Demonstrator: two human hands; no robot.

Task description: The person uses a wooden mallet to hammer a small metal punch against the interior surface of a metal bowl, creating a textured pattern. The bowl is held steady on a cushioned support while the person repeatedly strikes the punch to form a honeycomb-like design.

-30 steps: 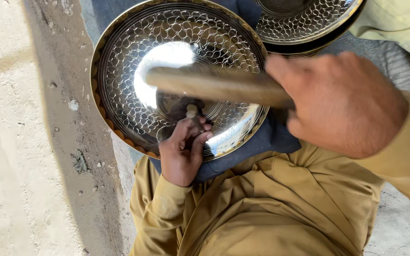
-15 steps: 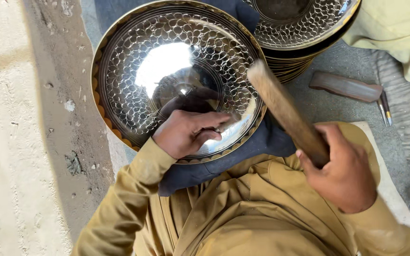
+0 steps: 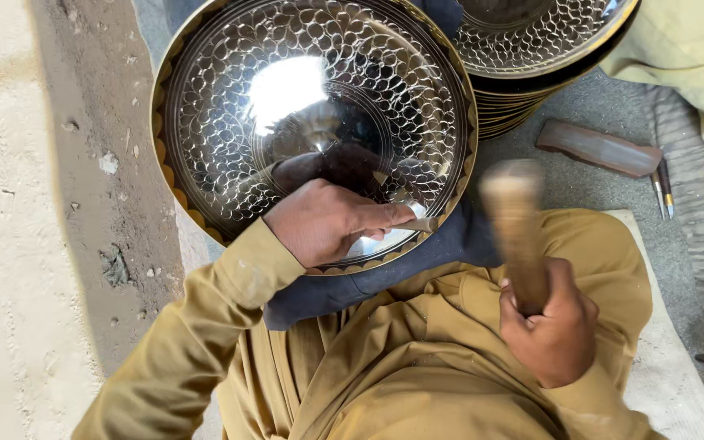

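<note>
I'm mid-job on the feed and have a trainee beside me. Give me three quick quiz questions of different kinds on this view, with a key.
1. True or false: the right hand grips a wooden mallet.
2. Multiple choice: the left hand rests on A) the stacked trays, B) the large patterned metal tray, C) the wooden block.
3. Fill in: the left hand pinches a small ___ against the tray's lower rim.

Key: 1 true; its head is blurred. 2 B; the stacked trays and the wooden block lie apart, untouched. 3 punch, a short metal tool; its exact kind is too small to tell.
</note>
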